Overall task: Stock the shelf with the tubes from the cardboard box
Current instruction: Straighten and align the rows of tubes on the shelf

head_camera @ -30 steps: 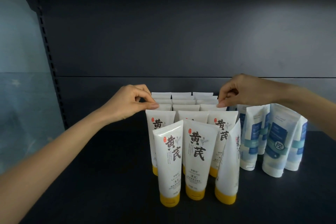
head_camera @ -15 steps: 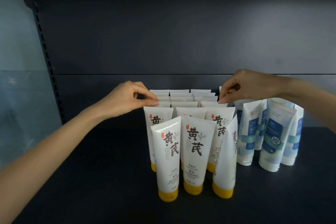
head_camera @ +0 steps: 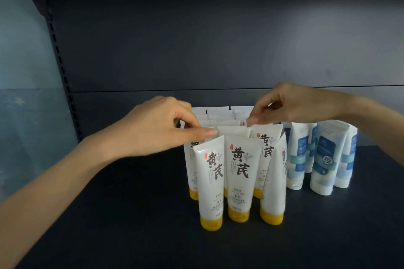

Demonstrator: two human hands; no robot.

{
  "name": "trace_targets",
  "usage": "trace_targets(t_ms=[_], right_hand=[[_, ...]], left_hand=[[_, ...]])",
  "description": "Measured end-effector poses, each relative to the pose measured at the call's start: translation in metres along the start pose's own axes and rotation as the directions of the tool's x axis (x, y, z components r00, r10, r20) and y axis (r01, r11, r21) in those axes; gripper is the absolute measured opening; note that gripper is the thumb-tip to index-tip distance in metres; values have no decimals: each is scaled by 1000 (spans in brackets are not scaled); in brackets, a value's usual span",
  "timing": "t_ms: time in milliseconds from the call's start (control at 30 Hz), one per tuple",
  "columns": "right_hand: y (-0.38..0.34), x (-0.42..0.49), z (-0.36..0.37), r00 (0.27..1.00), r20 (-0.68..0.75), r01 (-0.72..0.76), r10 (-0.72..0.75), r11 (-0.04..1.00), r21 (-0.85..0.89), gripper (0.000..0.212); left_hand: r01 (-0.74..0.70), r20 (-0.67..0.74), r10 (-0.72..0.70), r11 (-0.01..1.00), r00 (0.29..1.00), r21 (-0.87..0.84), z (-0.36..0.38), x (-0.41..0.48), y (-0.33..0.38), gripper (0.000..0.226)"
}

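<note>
White yellow-cap tubes stand cap-down on the dark shelf, packed in rows of 3 running back toward the rear panel. Front row: 2 tubes face fwd w/ black characters showing; the 3rd, on the R, is turned nearly edge-on and leans a bit inward, touching its neighbour. L hand reaches in from the lower L, knuckles up. Its fingers are curled, thumb and forefinger tips pressed together on the crimped top edge of the 2nd-row L tube, most of which is hidden behind the hand and the front tube. R hand comes in from the R, wrist high. Its fingers point down and pinch the top L corner of the 2nd-row R tube; the other fingers are tucked in above. The 2 pinch points sit approx level, w/ the 2nd-row middle tube's top between them, untouched. Rows farther back show only their flat white top edges between the 2 hands. Just beside the yellow-cap block on the R stands a cluster of blue-and-white tubes, also cap-down, under the R forearm and not touched by it. A slotted upright runs along the shelf's L side.
</note>
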State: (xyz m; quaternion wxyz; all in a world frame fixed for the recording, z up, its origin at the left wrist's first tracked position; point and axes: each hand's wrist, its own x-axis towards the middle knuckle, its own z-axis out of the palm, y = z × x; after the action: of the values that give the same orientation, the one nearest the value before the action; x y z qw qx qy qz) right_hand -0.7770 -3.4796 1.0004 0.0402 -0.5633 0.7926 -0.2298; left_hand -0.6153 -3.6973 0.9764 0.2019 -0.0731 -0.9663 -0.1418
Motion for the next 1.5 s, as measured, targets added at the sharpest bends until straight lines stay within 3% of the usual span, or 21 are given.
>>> trace_targets(t_ms=[167, 300, 433, 567, 733, 967, 1233, 1500], right_hand=[[-21, -7, 13, 998, 57, -26, 30, 996, -81, 47], [-29, -7, 20, 998, 52, -35, 44, 985, -169, 23], [-31, -4, 18, 997, 53, -47, 57, 985, -164, 21], [-23, -1, 18, 999, 7, -30, 31, 991, -128, 27], [-14, 0, 22, 999, -51, 11, -14, 998, -62, 23], [-6, 4, 24, 995, -76, 57, -59, 998, -30, 20], [2, 1, 23, 993, -54, 105, -106, 994, -23, 20], [10, -9, 16, 992, -110, 79, -69, 992, 93, 30]], left_hand=[[-8, -3, 9, 989, 1000, 151, 2, -5, 8, 51], [5, 7, -6, 983, 1000, 183, 2, -6, 6, 42], [29, 11, -32, 982, 999, 189, 2, -4, 1, 31], [36, 3, -36, 991, 999, 132, 3, -3, -7, 31], [34, -16, -33, 994, 999, 105, 2, -1, -16, 48], [95, -65, -91, 994, 994, 57, 7, 1, -27, 33], [125, -30, -129, 987, 991, -104, 9, 0, -33, 24], [78, -104, -93, 987, 990, -143, 14, 4, -21, 37]])
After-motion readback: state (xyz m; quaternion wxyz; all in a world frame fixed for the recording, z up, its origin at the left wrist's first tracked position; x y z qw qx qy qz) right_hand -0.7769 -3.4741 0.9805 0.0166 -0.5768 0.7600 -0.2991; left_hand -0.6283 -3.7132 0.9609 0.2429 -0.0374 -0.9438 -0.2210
